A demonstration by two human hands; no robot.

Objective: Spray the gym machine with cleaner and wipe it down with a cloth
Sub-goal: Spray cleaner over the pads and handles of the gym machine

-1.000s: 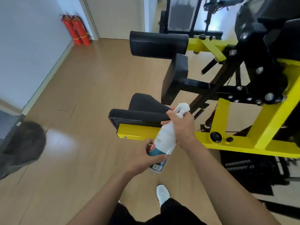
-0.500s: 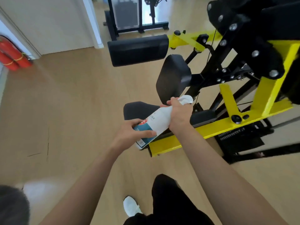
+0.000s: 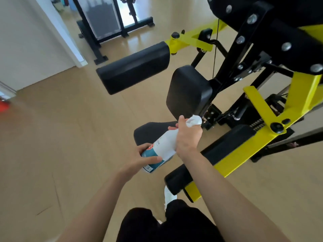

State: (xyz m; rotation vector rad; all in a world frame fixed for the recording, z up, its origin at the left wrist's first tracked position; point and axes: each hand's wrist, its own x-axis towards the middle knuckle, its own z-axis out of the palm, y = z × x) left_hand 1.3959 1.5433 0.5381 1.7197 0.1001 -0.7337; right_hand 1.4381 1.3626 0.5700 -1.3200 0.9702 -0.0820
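I'm tipping the spray bottle [image 3: 162, 151] over further than a second ago; it was standing nearly upright, now it's slanting with its white top [image 3: 194, 120] pointing at the square black pad [image 3: 188, 91] and sitting just below that pad's lower edge; my view is also swinging in closer to the pad, and the red extinguishers are sliding off far to the pad's left. My grips aren't changing; left hand [image 3: 139, 159] is curling fingers and thumb round the bottle's blue-labelled base, below and left of the pad; right hand [image 3: 187, 135] is wrapping tight round the neck, directly under the pad; I can't tell whether a finger is on the trigger, or whether the white top is only the spray head or has cloth bunched on it. The yellow frame [image 3: 244, 154] is running below and right of the pad; the roller pad [image 3: 134, 69] is hanging up and left of it. My reading: I'm lining up for spraying, with no wetness showing on the pad; wiping isn't started.
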